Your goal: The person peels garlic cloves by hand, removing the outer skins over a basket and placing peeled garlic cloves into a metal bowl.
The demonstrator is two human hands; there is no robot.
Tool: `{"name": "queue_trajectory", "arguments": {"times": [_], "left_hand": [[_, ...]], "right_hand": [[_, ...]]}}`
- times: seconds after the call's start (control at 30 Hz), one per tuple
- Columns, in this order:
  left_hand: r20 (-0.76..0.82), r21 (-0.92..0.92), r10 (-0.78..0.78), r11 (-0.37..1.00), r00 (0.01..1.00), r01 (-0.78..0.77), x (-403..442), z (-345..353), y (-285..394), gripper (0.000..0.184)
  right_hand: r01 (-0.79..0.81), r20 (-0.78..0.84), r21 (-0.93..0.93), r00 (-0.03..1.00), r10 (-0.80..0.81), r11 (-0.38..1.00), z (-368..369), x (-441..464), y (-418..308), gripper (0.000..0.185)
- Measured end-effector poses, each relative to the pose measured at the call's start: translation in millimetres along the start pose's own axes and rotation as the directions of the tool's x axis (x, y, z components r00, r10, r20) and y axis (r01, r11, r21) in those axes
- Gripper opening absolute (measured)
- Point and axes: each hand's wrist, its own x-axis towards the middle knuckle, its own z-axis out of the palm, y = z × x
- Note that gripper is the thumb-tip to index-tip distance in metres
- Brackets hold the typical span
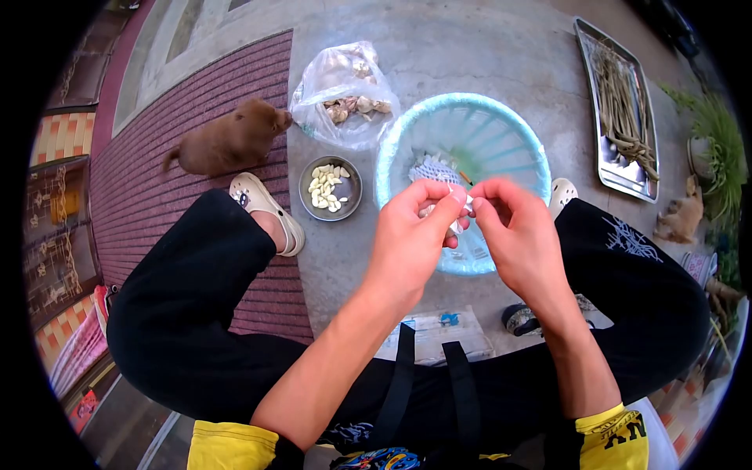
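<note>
Over a basket lined with a pale blue-green plastic bag (386,168), my two hands meet at a piece of garlic (455,228) with white papery skin. My left hand (421,223) is closed around the garlic, its thumb on top. My right hand (518,235) pinches at the same garlic with thumb and forefinger; its fingers are slightly blurred. The fingers partly hide the garlic. To the left stands a metal bowl (357,205) holding several peeled garlic cloves (326,186). Behind it lies a clear plastic bag (325,78) with garlic bulbs (356,108) inside.
A brown puppy (231,141) stands on the red ribbed mat (227,74), its nose at the garlic bag. On the right are a metal tray (607,176) of dried stalks (623,102), a lighter animal (680,215) and a potted plant (724,141). My clogs (270,211) flank the basket.
</note>
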Motion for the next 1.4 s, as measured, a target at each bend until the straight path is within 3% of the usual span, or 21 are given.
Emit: {"name": "queue_trajectory", "arguments": {"times": [0.17, 0.2, 0.27, 0.37, 0.5, 0.57, 0.67, 0.83, 1.0, 1.13, 1.3, 1.4], "left_hand": [[-0.037, -0.026, 0.05, 0.998, 0.998, -0.051, -1, 4, -9, 0.017], [-0.034, -0.044, 0.071, 0.996, 0.997, -0.072, -1, 4, -9, 0.017], [-0.032, -0.099, 0.035, 0.994, 0.999, -0.038, -2, 3, -4, 0.015], [-0.024, -0.203, -0.019, 0.979, 1.0, 0.013, -1, -1, 2, 0.014], [-0.011, -0.229, -0.079, 0.971, 0.997, 0.075, -1, -2, 2, 0.016], [-0.04, -0.213, -0.08, 0.975, 0.996, 0.069, -2, -2, 3, 0.016], [-0.08, -0.17, -0.051, 0.985, 0.995, 0.037, -3, -1, 6, 0.018], [-0.082, -0.065, 0.027, 0.997, 0.996, -0.033, -5, 0, 4, 0.019], [-0.19, -0.036, 0.096, 0.994, 0.977, -0.105, -7, 4, 3, 0.015], [-0.167, 0.016, 0.135, 0.991, 0.977, -0.134, -8, 4, -4, 0.014], [-0.115, -0.127, 0.103, 0.985, 0.988, -0.118, -9, 6, -9, 0.017], [-0.061, -0.129, 0.08, 0.988, 0.995, -0.088, -10, 11, -6, 0.018]], "right_hand": [[-0.161, 0.08, 0.1, 0.985, 0.153, 0.982, 4, 2, 10, 0.014], [-0.16, 0.079, 0.101, 0.985, 0.153, 0.982, 4, 2, 9, 0.014], [-0.175, 0.108, 0.272, 0.983, 0.151, 0.946, 2, 2, 4, 0.014], [-0.175, 0.18, 0.308, 0.976, 0.123, 0.935, -3, 4, -10, 0.016], [-0.092, 0.158, 0.292, 0.986, 0.047, 0.952, -1, 5, 1, 0.016], [-0.04, 0.111, 0.144, 0.994, 0.024, 0.989, 0, 4, 1, 0.015], [-0.066, 0.124, 0.067, 0.991, 0.057, 0.996, -3, 4, -9, 0.014], [-0.033, 0.104, 0.094, 0.994, 0.023, 0.995, -1, 4, -4, 0.014], [-0.04, 0.086, 0.136, 0.996, 0.028, 0.99, 4, 1, -2, 0.014], [-0.077, 0.044, 0.133, 0.996, 0.072, 0.988, 9, -3, -1, 0.014], [-0.111, 0.041, 0.162, 0.994, 0.106, 0.98, 7, -2, -4, 0.015], [-0.052, 0.008, 0.054, 0.999, 0.051, 0.997, 5, 0, -5, 0.015]]}}
